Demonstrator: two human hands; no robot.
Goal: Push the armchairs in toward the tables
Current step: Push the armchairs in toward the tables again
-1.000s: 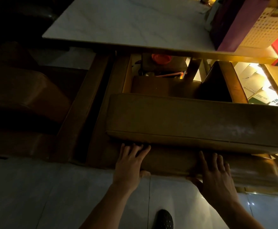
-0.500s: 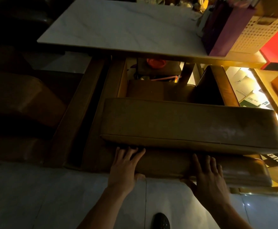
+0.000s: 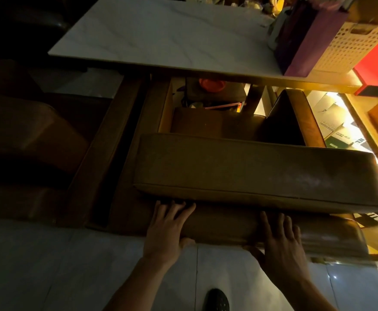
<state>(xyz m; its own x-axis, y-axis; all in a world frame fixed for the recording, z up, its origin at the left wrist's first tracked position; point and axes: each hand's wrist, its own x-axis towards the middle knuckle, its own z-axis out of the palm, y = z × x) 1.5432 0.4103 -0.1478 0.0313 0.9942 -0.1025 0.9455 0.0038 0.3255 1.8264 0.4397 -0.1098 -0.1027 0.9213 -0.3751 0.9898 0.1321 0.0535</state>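
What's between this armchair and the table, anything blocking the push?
Nothing visible blocks it. Both hands, left hand and right hand, press flat on the armchair back. Its armrests already reach under the marble table edge. A dark box with an orange bowl sits beyond the seat, under the table.

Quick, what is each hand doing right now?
Left hand: open, fingers straight, pressing the back of the brown leather armchair.
Right hand: open, fingers spread flat on the same back.
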